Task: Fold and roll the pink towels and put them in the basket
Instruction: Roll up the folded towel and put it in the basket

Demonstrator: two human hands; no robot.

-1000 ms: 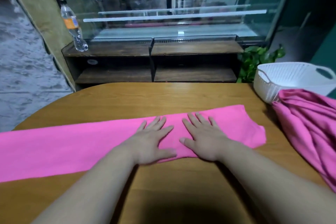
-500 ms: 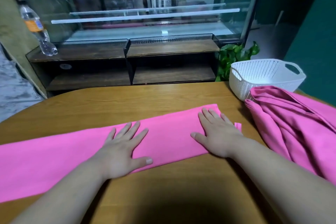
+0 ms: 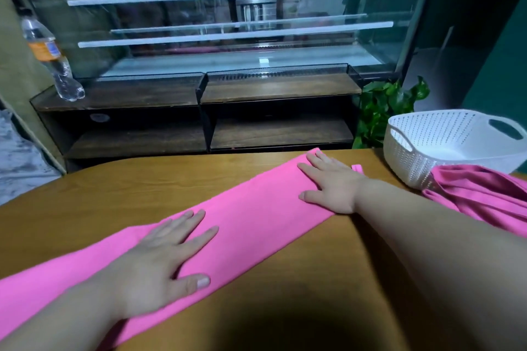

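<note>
On the bench (image 3: pixel 114 196), the folded pink towel (image 3: pixel 256 225) lies in a long strip. My left grip (image 3: pixel 159 262) and right grip (image 3: pixel 333 182) press flat on it, fingers straight, holding nothing; the basket (image 3: pixel 427 137) stands at the right, just beside a heaped towel (image 3: pixel 484 194)

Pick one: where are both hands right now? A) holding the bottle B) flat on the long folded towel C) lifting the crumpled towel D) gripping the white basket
B: the left hand and right hand lie palm-down, fingers straight, on the folded pink towel spread across the table; the basket sits untouched.
</note>
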